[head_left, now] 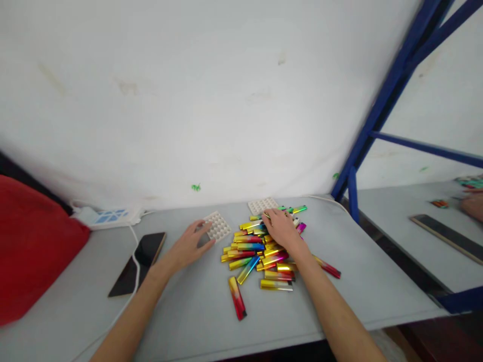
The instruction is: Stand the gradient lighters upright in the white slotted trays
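My left hand [192, 245] has its thumb and fingers apart at the left edge of a white tray [218, 227] with rows of small round holes. They touch or nearly touch it. A pile of shiny cigarette lighters [249, 239] in gold, red, blue, green and purple lies right of that tray. Over the top of the pile, my right hand [281, 229] has its fingers curled down, a gold lighter [266, 215] showing at the fingertips. Behind this hand is a second white holed tray [263, 205], partly covered. One red-and-gold lighter [237, 298] lies apart, nearer me.
A black phone [128, 271] lies at left with a white cable [136, 261] across it. Behind are a power strip [113, 217] and a red bag [33, 251]. A blue metal frame [381, 100] stands at right, beyond it another phone [449, 236] and part of another person's hand [473, 205].
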Action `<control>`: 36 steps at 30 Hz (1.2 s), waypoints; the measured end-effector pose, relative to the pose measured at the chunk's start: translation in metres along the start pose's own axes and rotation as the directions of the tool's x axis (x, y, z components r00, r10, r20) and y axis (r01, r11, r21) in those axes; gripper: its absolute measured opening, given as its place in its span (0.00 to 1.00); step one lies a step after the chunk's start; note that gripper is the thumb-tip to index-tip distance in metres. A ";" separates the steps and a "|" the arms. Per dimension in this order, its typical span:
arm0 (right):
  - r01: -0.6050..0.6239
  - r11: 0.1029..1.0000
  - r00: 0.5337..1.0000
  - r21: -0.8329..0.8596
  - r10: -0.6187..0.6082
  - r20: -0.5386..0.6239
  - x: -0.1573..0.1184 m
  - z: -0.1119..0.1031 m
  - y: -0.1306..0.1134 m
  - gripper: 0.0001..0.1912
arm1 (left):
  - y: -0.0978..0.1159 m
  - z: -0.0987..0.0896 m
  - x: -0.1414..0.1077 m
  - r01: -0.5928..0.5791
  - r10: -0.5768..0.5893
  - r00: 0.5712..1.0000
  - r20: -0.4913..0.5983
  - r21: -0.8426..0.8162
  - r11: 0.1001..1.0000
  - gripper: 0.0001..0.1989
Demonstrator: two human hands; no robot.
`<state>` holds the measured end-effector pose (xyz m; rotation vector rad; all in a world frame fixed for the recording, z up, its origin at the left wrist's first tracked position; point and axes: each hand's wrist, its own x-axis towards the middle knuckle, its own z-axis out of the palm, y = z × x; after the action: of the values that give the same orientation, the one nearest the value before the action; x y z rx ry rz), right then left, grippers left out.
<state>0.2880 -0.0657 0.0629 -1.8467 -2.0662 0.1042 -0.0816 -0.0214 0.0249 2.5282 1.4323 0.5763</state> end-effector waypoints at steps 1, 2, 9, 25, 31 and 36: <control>-0.003 1.000 1.000 0.008 0.003 0.008 0.001 -0.001 0.000 0.19 | 0.003 -0.003 0.008 0.002 -0.003 1.000 0.023 0.044 0.999 0.38; -0.003 1.000 1.000 0.017 0.003 0.018 0.002 -0.003 -0.001 0.19 | 0.009 -0.004 0.019 0.015 -0.018 0.999 0.037 0.093 0.996 0.39; 0.037 0.999 0.998 0.038 -0.039 0.058 0.002 -0.007 -0.004 0.18 | 0.066 0.019 0.105 0.216 -0.217 0.976 -0.031 0.307 0.927 0.29; 0.044 0.999 0.997 0.019 -0.045 0.065 0.006 -0.008 -0.001 0.21 | 0.120 0.049 0.177 -0.166 0.153 0.976 0.153 0.073 0.983 0.06; 0.085 0.995 0.996 0.056 -0.087 0.031 0.007 -0.003 0.004 0.20 | 0.116 0.058 0.184 -0.146 0.138 0.974 0.181 0.030 0.989 0.05; 0.117 0.989 0.993 0.090 -0.119 0.012 0.009 0.001 0.011 0.18 | 0.115 0.060 0.182 -0.087 0.092 0.981 0.172 -0.036 0.996 0.06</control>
<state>0.2974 -0.0548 0.0608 -1.6729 -2.1408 0.1788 0.1174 0.0759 0.0539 2.5597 1.2470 0.3763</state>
